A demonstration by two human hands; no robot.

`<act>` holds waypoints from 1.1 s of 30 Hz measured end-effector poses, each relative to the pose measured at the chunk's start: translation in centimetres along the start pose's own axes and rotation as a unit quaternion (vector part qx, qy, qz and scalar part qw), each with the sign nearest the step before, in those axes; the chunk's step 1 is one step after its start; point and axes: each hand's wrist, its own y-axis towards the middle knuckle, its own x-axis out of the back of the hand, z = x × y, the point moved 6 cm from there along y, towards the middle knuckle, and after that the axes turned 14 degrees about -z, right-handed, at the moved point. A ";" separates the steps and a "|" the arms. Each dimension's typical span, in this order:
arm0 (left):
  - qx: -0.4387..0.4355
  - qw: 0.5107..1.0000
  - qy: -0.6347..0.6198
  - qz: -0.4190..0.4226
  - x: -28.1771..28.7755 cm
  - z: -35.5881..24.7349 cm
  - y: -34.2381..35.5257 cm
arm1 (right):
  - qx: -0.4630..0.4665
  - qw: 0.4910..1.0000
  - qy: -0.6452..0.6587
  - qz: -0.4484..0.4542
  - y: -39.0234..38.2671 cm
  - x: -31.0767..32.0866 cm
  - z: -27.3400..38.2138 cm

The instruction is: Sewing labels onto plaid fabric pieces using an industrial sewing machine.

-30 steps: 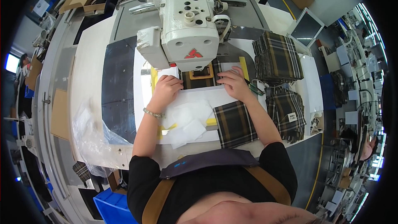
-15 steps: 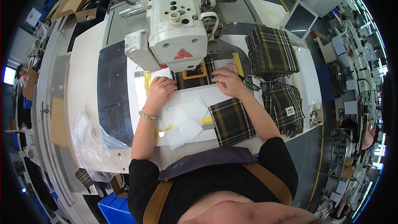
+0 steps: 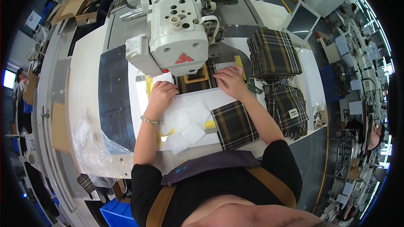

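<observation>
A piece of dark plaid fabric [image 3: 196, 86] lies under the head of a white sewing machine [image 3: 179, 44], with an amber rectangular frame [image 3: 204, 74] on top of it. At its left edge is my left hand [image 3: 163, 96], fingers bent close together and closed on the edge. My right hand [image 3: 231, 82] rests on the right edge, its fingers spread and the tips touching the cloth. Green-handled snips [image 3: 254, 87] lie just right of that hand. The machine head hides the far part of the fabric.
White squares of thin material [image 3: 187, 120] lie nearer me, beside a folded plaid piece [image 3: 235, 125]. Plaid stacks [image 3: 275, 52] stand at the right, below a screen [image 3: 301, 19]. Clear plastic [image 3: 90, 151] hangs over the table's left front edge.
The view has shifted slightly. Both hands stay at the two edges of the plaid fabric, with hardly any movement in the fingers.
</observation>
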 end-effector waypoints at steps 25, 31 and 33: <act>0.042 0.997 0.053 0.022 -0.2 -0.6 0.3 | -0.034 0.990 -0.034 0.133 0.2 -1.1 -0.6; 0.089 0.990 0.083 0.078 -0.9 -0.2 -0.1 | -0.009 0.993 -0.051 0.107 0.0 -1.0 -0.2; 0.103 0.987 0.090 0.080 -1.0 0.0 -0.1 | 0.003 0.993 -0.065 0.094 -0.2 -1.0 -0.1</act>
